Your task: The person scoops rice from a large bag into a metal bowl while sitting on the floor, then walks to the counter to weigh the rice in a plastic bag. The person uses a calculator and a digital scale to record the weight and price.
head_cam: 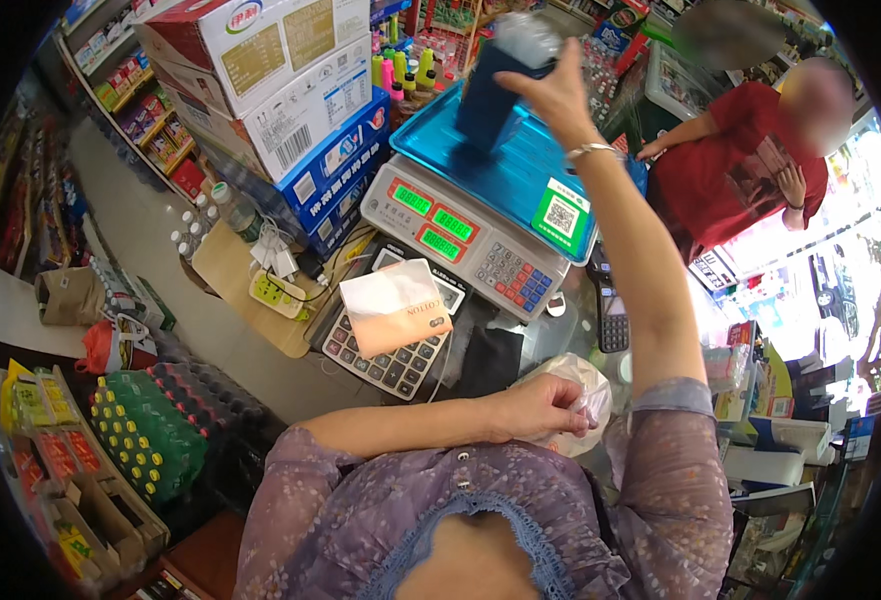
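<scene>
Stretched forward, my right hand (553,90) grips the upper end of a dark blue box (485,101), with clear plastic (526,37) bulging from its top. The box stands tilted over the blue-filmed tray (418,131) of an electronic price scale (410,225); whether it touches the tray I cannot tell. Close to my body, my left hand (538,409) pinches a translucent plastic bag (586,382) at the counter. Beyond that hand lie a black cloth (491,360) and a large desk calculator (380,371) with an opened packet of cotton tissue (399,319) on top.
Stacked cartons (283,90) rise left of the scale. A power strip (279,296) with cables lies on a wooden board (223,262). Right of the scale is a black handheld keypad device (611,315). A person in a red shirt (740,165) stands across the counter.
</scene>
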Demonstrator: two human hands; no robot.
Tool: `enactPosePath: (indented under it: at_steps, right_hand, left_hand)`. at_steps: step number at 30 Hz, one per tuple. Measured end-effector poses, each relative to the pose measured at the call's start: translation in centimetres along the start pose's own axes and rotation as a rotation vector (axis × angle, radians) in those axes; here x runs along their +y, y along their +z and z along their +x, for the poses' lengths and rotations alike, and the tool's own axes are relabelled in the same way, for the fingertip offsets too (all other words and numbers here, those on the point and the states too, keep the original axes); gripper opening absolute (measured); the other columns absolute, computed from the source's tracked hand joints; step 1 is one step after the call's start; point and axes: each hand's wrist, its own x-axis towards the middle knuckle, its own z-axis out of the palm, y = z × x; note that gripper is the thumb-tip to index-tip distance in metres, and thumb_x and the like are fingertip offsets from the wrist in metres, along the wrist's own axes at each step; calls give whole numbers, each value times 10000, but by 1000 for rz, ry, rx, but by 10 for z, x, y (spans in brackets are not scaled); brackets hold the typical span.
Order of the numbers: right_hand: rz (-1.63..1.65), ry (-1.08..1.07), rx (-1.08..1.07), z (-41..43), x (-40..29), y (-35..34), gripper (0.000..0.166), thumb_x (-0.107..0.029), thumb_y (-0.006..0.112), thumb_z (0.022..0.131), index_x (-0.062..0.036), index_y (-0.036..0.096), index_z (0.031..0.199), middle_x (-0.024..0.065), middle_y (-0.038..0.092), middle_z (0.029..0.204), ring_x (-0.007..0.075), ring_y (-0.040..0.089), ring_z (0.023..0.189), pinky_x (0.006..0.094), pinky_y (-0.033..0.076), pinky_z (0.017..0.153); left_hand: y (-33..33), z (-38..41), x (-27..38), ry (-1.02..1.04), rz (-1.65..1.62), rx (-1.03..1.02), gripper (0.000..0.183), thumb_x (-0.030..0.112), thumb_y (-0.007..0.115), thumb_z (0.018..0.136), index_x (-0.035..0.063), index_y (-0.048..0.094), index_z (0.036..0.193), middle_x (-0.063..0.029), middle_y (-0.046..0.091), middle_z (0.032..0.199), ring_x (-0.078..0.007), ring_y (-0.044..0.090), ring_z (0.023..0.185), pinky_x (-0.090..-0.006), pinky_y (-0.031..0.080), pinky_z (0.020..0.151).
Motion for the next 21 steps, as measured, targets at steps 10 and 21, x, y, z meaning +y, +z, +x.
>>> enactPosePath:
  at_steps: [10, 21]
  right_hand:
    - [-634, 56, 414, -120, 101, -247, 1083, -327, 818, 605, 64, 188, 1394, 301, 503, 1205, 421, 500, 1100, 423, 379, 963]
    - [-559, 568, 430, -283, 171, -249, 1199, -379, 819, 611, 88, 69, 1422, 334, 303, 1391, 432, 328, 1286, 420, 272, 1079]
  left_hand:
    - [24, 6, 9, 22, 14, -14, 57, 70, 605, 862, 41, 577, 903, -111, 606, 1167, -147, 550, 1064, -320, 404, 952]
    - [79, 8, 24, 57, -9, 14, 194, 129, 655, 835, 31, 545, 961, -70, 599, 983, -61, 543, 848, -183, 380, 499]
